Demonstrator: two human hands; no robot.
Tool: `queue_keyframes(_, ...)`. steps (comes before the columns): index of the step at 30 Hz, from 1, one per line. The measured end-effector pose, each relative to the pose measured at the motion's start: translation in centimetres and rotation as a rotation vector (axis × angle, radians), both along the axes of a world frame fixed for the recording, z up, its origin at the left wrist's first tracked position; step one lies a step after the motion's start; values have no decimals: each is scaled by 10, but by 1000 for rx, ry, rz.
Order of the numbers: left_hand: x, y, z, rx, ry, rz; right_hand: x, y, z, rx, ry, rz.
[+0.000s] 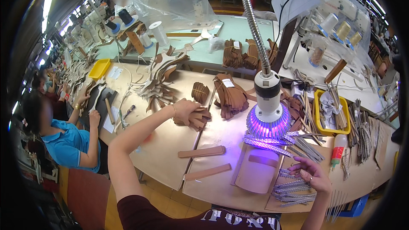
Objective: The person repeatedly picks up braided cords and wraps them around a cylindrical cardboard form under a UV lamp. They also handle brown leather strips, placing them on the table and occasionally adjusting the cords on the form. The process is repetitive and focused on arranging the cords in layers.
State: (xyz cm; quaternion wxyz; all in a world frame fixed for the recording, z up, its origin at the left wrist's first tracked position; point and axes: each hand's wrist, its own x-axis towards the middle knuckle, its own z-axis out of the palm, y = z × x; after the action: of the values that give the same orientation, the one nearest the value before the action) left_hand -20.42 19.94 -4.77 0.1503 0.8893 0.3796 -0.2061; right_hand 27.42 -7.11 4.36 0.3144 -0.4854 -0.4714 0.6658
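Workbench (170, 153): left hand (185, 108) grip closed over brown strip pile (197, 118); right hand (313, 173) fingers loosely curled, empty.

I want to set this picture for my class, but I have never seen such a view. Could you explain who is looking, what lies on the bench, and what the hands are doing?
The one picture comes from a camera on a person's head, looking down; its wide lens bends straight edges. The left hand rests on a pile of brown leather pieces. The right hand fingers silvery woven strips. A white lamp glowing violet on a bendy metal neck lights a tan board. Two loose brown strips lie on the beige bench. A co-worker in a blue shirt sits at left.
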Motion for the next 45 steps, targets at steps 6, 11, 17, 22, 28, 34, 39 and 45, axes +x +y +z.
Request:
queue_keyframes(6, 4, -2, 2, -41, -206, 39, 6, -8, -14, 78, 57, -132)
queue_keyframes(11, 16, 2, -1, -44, -205, 31, 13, -19, -20, 121, 58, -243)
queue_keyframes(17, 24, -6, 0, 155, -62, -99, 17, -36, -22, 147, 34, -351)
queue_keyframes(22, 16, -13, 3, 117, -184, -29, 21, -43, -22, 187, 45, -425)
queue_keyframes(28, 18, -55, -34, 303, -331, 29, 25, -46, -25, 223, 53, -464)
queue_keyframes(34, 24, -71, -48, 450, -406, 116, 19, -39, -27, 222, 53, -450)
queue_keyframes(39, 26, -73, -36, 507, -325, 136, 16, -40, -23, 257, 15, -435)
queue_keyframes(45, 9, -103, -8, 700, -797, 321, 15, -54, -11, 307, -45, -475)
